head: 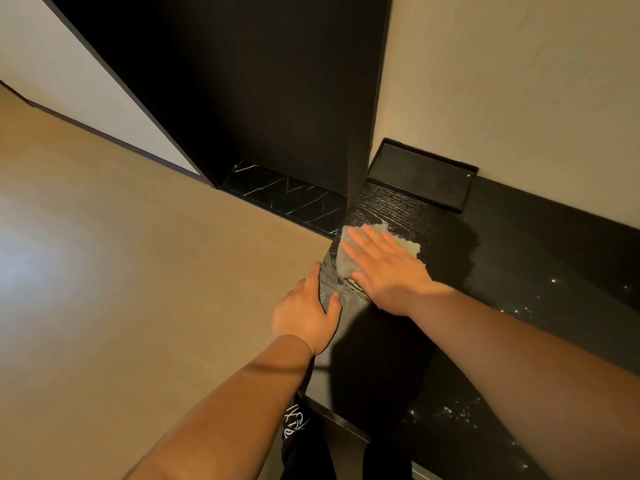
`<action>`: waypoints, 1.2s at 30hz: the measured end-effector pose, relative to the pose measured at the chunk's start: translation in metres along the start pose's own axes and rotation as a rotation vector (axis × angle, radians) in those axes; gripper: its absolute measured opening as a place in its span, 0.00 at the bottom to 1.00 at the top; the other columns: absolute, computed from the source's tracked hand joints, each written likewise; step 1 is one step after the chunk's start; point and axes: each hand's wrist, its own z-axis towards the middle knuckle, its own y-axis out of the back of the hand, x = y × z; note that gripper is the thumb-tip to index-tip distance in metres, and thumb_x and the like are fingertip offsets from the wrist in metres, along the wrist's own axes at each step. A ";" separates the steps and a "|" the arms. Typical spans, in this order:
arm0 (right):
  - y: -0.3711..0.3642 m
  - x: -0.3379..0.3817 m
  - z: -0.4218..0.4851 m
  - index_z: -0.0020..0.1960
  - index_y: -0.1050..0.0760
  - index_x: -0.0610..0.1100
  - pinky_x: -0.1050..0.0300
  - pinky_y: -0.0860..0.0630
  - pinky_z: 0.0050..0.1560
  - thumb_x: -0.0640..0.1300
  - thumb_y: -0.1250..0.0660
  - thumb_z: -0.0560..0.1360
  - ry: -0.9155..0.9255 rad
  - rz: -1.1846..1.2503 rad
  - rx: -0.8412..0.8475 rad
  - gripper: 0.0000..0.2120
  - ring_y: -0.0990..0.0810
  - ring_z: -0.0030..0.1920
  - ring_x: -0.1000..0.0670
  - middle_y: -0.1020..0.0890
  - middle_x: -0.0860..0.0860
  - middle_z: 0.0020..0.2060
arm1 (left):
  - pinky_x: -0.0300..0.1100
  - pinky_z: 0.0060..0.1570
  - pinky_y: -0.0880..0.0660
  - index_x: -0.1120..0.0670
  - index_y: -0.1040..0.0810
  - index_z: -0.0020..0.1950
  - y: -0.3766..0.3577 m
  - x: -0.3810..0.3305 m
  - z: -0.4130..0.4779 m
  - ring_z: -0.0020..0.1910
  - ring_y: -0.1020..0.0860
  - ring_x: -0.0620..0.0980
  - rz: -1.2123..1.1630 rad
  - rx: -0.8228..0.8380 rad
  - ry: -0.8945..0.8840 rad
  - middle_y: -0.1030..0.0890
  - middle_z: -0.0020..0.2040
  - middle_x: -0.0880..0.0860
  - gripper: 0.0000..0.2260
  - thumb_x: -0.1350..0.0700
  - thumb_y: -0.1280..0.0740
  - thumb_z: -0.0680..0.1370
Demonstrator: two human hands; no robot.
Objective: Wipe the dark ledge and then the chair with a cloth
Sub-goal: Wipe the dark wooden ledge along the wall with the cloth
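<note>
Far left is just tan floor [121,254], with a pale wall [69,74] running along behind it. Low down in the middle, the person's dark trousers [298,441] show a white print. The left hand [304,315] grips the front edge of the ledge [519,271] near its left end, thumb lying on top and fingers down the front face. Behind that, a black marble strip [287,195] with white veins sits at floor level under a tall dark panel [259,81].

The cloth [344,263], pale and crumpled, lies on the ledge at its left end, reaching the front edge, just in front of the foot of the panel. The right hand [388,268] presses flat on it, fingers straight and slightly spread, covering most of it so only the left part and a frayed bit on the far side poke out. The ledge's wood grain looks shiny around there.

Further right, a shallow black tray [420,178] sits at the back of the ledge against the beige wall, well apart from the cloth. Small bright specks [519,308] dot the ledge toward its right side.
</note>
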 end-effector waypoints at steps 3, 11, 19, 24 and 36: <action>-0.003 0.007 0.017 0.84 0.55 0.50 0.45 0.60 0.81 0.55 0.51 0.86 -0.178 0.055 -0.046 0.29 0.62 0.82 0.45 0.57 0.50 0.84 | 0.47 0.54 0.23 0.46 0.46 0.85 0.000 0.001 0.001 0.60 0.19 0.53 -0.015 0.000 -0.014 0.22 0.69 0.51 0.32 0.37 0.43 0.83; -0.020 0.042 -0.012 0.83 0.48 0.50 0.43 0.57 0.82 0.53 0.47 0.85 0.035 0.015 -0.008 0.28 0.59 0.83 0.45 0.53 0.50 0.84 | 0.47 0.59 0.23 0.50 0.40 0.83 0.002 0.009 0.000 0.63 0.19 0.55 -0.136 0.055 -0.022 0.21 0.70 0.54 0.32 0.37 0.39 0.82; -0.011 0.048 0.013 0.84 0.53 0.51 0.42 0.58 0.82 0.53 0.51 0.86 -0.192 0.071 -0.045 0.28 0.62 0.82 0.44 0.58 0.50 0.83 | 0.49 0.60 0.23 0.47 0.45 0.84 0.005 0.039 -0.025 0.64 0.21 0.57 -0.151 0.165 -0.074 0.24 0.72 0.56 0.32 0.38 0.40 0.83; -0.024 0.059 -0.010 0.83 0.47 0.52 0.43 0.58 0.82 0.54 0.48 0.86 0.062 -0.002 -0.003 0.27 0.59 0.83 0.44 0.53 0.50 0.84 | 0.48 0.55 0.22 0.43 0.38 0.77 0.001 0.057 -0.047 0.59 0.19 0.57 -0.196 0.126 -0.037 0.19 0.65 0.53 0.24 0.39 0.39 0.83; -0.036 0.073 -0.015 0.83 0.50 0.54 0.41 0.58 0.81 0.57 0.51 0.85 -0.007 -0.017 -0.005 0.29 0.61 0.83 0.44 0.55 0.50 0.84 | 0.48 0.56 0.24 0.43 0.34 0.76 0.003 0.055 -0.043 0.59 0.20 0.55 -0.195 0.112 -0.044 0.19 0.64 0.51 0.24 0.41 0.37 0.82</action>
